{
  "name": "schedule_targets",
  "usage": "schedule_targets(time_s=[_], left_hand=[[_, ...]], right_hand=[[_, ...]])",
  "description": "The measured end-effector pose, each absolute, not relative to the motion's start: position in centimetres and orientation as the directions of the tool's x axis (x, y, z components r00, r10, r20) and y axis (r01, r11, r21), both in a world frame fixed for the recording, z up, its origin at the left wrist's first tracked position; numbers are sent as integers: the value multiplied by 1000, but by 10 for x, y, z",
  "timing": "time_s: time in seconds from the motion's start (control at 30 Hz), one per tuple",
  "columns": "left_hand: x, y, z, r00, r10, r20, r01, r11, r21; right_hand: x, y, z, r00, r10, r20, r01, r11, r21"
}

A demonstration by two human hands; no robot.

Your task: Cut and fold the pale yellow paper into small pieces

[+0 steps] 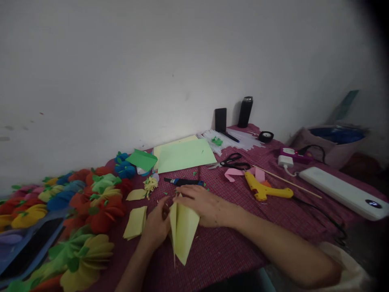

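A folded sheet of pale yellow paper [186, 233] stands partly opened at the table's near middle, its layers spreading toward me. My left hand [156, 225] is closed on its left edge, with thumb and fingers near the top. Over the upper right part lies my right hand [206, 202], its fingers bent across the paper's far end and gripping it. The fingertips of both hands are partly hidden. Just beyond them is a dark blue and black utility knife [184, 182]. To the left are a stack of yellow paper pieces [135, 222] and a curled yellow paper bundle [150, 184].
Colourful paper pumpkins [103, 211] crowd the left side. Light green sheets [185, 156] and black scissors [232, 162] lie behind. At right are a yellow glue gun [264, 190], a wooden stick [288, 182], and a white power bank [343, 192]. A black bottle [245, 112] stands by the wall.
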State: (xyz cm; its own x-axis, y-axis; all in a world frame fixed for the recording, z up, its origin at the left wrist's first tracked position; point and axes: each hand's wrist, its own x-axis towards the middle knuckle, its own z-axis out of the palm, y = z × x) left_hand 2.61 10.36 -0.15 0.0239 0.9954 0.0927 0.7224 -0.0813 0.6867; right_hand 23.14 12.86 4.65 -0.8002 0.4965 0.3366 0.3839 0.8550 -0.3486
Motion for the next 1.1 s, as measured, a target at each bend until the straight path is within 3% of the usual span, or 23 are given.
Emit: schedule_targets(time_s=[0.13, 0.27, 0.37, 0.53, 0.63, 0.7, 0.8, 0.9, 1.0, 1.1], left_hand=[[34, 99, 5, 76, 994, 76, 762, -107, 639], [38, 94, 8, 130, 986, 102, 766, -166, 621], [40, 92, 9, 138, 982, 127, 775, -187, 604], [42, 92, 6, 136, 976, 169, 771, -211, 601], [42, 92, 2, 169, 969, 180, 739, -245, 628], [41, 94, 1, 102, 969, 224, 696, -230, 680], [37, 100, 1, -152, 940, 307, 548, -178, 818], [35, 106, 1, -350, 913, 210, 263, -119, 957], [38, 106, 3, -250, 968, -39, -82, 19, 996], [43, 101, 6, -45, 976, -215, -245, 198, 949]], right_hand=[[227, 135, 38, -609, 717, 339, 491, 676, -549], [223, 142, 29, -466, 880, 90, 492, 342, -801], [222, 146, 24, -491, 867, -83, 385, 131, -913], [218, 148, 7, -518, 853, -69, 393, 166, -905], [214, 148, -3, -569, 814, -115, 345, 110, -932], [213, 149, -5, -598, 792, -122, 303, 83, -949], [216, 153, 0, -540, 838, -73, 219, 56, -974], [218, 155, 8, -480, 877, -25, 114, 34, -993], [215, 154, 12, -474, 881, -5, 61, 27, -998], [211, 155, 7, -456, 890, 20, 42, 44, -998]])
